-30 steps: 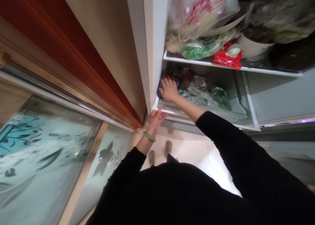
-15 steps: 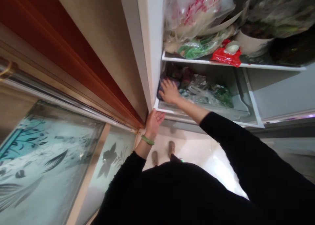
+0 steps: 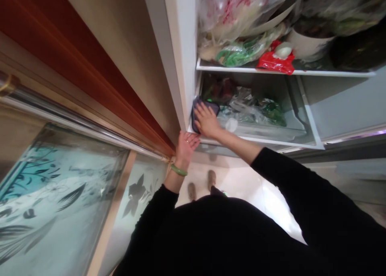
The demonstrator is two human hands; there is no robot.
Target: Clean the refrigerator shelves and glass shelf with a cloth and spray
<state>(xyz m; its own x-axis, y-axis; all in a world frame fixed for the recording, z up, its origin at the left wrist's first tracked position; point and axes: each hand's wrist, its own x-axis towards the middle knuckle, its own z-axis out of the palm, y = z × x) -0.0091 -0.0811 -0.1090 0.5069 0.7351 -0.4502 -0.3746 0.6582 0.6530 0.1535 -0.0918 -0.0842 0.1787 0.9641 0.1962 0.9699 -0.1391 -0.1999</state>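
Note:
A folded dark grey-blue cloth (image 3: 196,114) lies at the front left corner of a glass shelf (image 3: 273,136) with a white rim, inside an open fridge. My right hand (image 3: 207,121) rests flat on the cloth, fingers stretched out and slightly spread. Just below that corner is my left hand (image 3: 186,146), open with the palm turned up and fingertips close to the shelf's front edge. Whether they touch the edge I cannot tell. A green bangle (image 3: 179,170) circles my left wrist. Through the glass show plastic-wrapped vegetables (image 3: 273,111) in a drawer.
The upper shelf (image 3: 331,73) carries plastic bags (image 3: 241,16), a red packet (image 3: 276,62) with an egg-like pale object on it, and a white bowl (image 3: 312,44). A wooden frame (image 3: 120,75) and a patterned glass door (image 3: 60,203) stand close on the left.
My right hand and the cloth have slid toward the shelf's front edge, so more of the cloth shows. My left hand has shifted slightly left and up, staying open.

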